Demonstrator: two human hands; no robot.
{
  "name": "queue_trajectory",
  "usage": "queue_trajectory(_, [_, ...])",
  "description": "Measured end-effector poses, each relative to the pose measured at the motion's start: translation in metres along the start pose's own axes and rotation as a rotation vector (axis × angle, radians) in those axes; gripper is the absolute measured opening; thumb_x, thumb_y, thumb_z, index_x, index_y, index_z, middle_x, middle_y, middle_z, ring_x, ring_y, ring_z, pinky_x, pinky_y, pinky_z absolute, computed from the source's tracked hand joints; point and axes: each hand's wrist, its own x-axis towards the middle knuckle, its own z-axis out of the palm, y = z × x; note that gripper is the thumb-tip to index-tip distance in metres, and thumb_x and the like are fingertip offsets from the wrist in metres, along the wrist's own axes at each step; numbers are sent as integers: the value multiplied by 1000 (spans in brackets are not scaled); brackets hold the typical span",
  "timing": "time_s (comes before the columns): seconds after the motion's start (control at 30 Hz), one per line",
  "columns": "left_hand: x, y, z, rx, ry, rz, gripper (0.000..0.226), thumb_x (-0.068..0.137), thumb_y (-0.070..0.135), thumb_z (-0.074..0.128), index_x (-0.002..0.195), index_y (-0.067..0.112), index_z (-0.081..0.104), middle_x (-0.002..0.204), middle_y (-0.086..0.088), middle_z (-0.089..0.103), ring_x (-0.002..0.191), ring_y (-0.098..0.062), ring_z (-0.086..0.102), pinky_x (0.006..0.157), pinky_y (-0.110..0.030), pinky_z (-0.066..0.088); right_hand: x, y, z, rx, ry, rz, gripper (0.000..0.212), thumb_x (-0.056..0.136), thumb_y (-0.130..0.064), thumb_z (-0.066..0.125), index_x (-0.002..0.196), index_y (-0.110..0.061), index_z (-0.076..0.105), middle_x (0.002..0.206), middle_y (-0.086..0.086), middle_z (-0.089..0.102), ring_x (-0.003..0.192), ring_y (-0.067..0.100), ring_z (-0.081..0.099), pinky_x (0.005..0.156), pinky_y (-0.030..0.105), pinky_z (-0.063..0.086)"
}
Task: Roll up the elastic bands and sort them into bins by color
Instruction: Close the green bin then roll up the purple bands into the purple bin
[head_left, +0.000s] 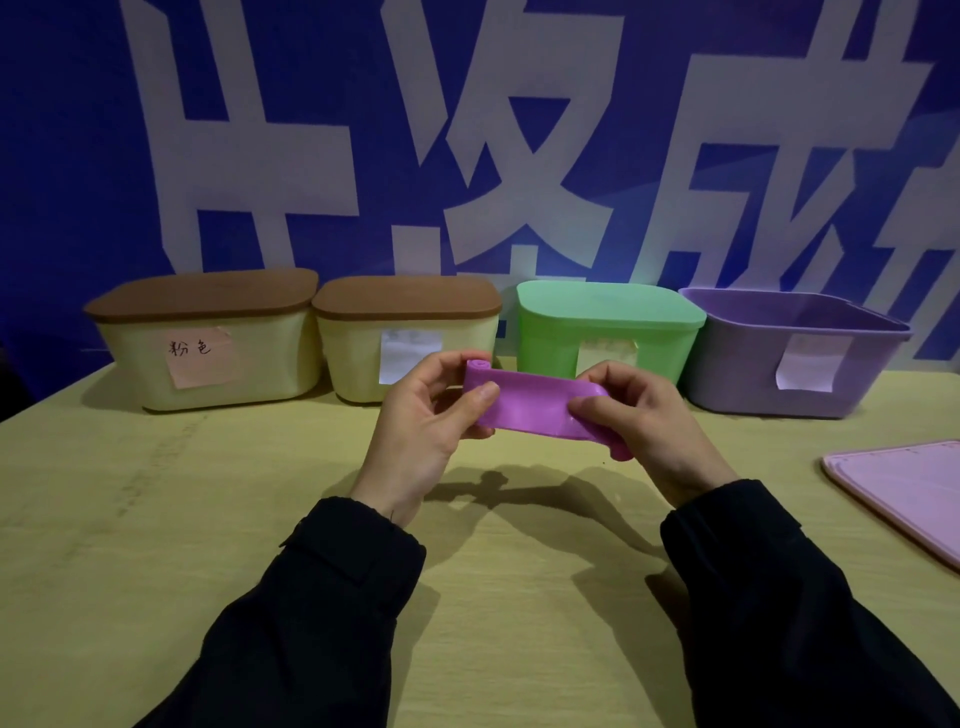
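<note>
A purple elastic band (535, 405) is held stretched above the tabletop (156, 519) between the left hand (421, 431) and right hand (644, 421), both pinched closed on its ends, apparently so a roll can be started at the left end. The lidless purple bin (779, 364) at far right is reached across bare surface; the pink lid (904, 493) lies near the right edge.
</note>
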Motion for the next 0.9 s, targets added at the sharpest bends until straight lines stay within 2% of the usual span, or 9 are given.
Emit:
queue_trajectory(0.1, [0, 1, 0, 22, -18, 19, 31, 97, 9, 64, 123, 25, 64, 107, 8, 75, 97, -10, 69, 75, -26, 58, 2, 0, -2, 13, 86, -49, 12, 82, -11, 81, 85, -9, 70, 73, -1, 65, 60, 8, 57, 52, 19, 47])
queue_trajectory(0.23, [0, -2, 3, 27, -36, 6, 25, 103, 10, 56, 120, 26, 65, 99, 5, 71, 79, -18, 58, 73, -29, 53, 4, 3, -2, 48, 123, -25, 20, 79, -13, 83, 89, -2, 68, 82, 7, 65, 66, 14, 65, 59, 30, 59])
queue_trajectory(0.33, [0, -4, 2, -1, -69, 2, 18, 100, 17, 59, 110, 27, 70, 96, 4, 67, 73, -19, 50, 69, -29, 48, 4, 5, 0, -11, 101, -34, 18, 82, -15, 81, 88, -6, 67, 80, 6, 64, 62, 10, 61, 54, 26, 54])
queue_trajectory(0.4, [0, -3, 2, 47, -49, 16, 12, 96, 19, 68, 108, 24, 69, 97, 4, 66, 68, -18, 50, 65, -28, 49, 4, 7, 0, -45, 93, -46, 17, 83, -17, 81, 88, -8, 67, 78, 3, 64, 61, 8, 57, 52, 23, 48])
queue_trajectory(0.5, [0, -1, 3, 102, 16, 37, 17, 93, 15, 71, 109, 20, 67, 99, 9, 68, 63, -16, 54, 62, -28, 52, 3, 8, 2, -46, 77, -39, 16, 85, -18, 80, 86, -10, 66, 73, -2, 64, 59, 7, 54, 51, 21, 44])
queue_trajectory(0.63, [-1, -3, 5, 134, 30, 3, 28, 96, 13, 67, 122, 17, 61, 105, 0, 70, 80, -11, 68, 65, -28, 59, 4, 10, 8, -19, 92, -30, 15, 86, -14, 78, 84, -12, 64, 67, -6, 63, 58, 6, 55, 52, 19, 46])
queue_trajectory(0.73, [-1, -7, 7, 133, 16, -39, 25, 100, 10, 61, 125, 10, 56, 109, -3, 70, 83, -7, 68, 68, -29, 61, 3, 12, 9, -26, 93, -18, 14, 87, -12, 78, 85, -11, 64, 71, -3, 62, 60, 5, 55, 56, 18, 48])
queue_trajectory(0.8, [0, -10, 7, 174, 11, -24, 22, 103, 11, 56, 124, 15, 60, 115, -5, 68, 81, -6, 67, 73, -34, 62, 2, 12, 9, -30, 77, 2, 14, 87, -14, 78, 85, -13, 64, 73, -3, 63, 63, 6, 57, 59, 19, 50])
queue_trajectory(0.9, [-1, -10, 7, 218, -5, 15, 32, 106, 14, 49, 122, 38, 64, 117, 0, 64, 81, -12, 62, 73, -36, 59, 1, 11, 12, 8, 32, 34, 10, 90, -13, 74, 91, -11, 64, 78, 1, 67, 67, 12, 65, 61, 26, 56])
